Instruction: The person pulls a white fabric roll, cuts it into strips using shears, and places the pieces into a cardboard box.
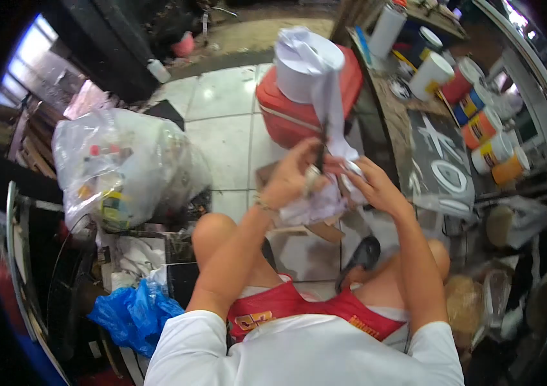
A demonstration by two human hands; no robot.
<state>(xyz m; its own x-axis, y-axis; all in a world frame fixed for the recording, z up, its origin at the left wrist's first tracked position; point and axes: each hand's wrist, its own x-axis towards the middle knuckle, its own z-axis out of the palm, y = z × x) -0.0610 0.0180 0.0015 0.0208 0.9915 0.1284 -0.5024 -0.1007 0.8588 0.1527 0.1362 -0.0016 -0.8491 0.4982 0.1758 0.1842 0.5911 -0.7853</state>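
My left hand [289, 177] is closed around scissors [322, 145], whose dark blades point away from me beside a white strip [330, 106]. The strip hangs from a large white roll [302, 74] on a red container [283, 125] and runs down to my hands. My right hand [376, 184] grips the strip's lower part, close to the left hand's fingertips. Below both hands, crumpled white material [315, 209] lies over a cardboard box [325, 230]. Blur hides exactly where the blades meet the strip.
A clear plastic bag of bottles [125, 170] stands at left, above a blue plastic bag [137, 315]. Several paint tubs [431, 76] line the bench on the right, beside a grey lettered board [444, 167]. White floor tiles [222, 145] show between.
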